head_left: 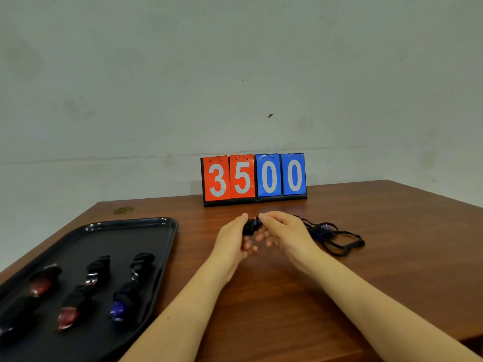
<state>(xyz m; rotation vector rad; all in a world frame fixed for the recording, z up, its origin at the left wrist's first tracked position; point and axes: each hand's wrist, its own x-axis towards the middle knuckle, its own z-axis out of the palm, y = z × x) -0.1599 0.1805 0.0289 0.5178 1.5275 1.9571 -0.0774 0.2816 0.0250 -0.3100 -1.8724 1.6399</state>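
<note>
One wound bundle: black cord, held low over the worktop, at centre.
Loose cord: the bundle's free tail, lying on the worktop and running off to the right, long axis left to right; a blue piece sits in it.
Left hand: fingers curled round the bundle from the left.
Right hand: fingertips pinch the bundle from the right; nearer the tail, so probably the one to feed the next wrap.
Tray: black, well apart at left, holding several finished bundles.
Scoreboard: rear, reads 3500.
</note>
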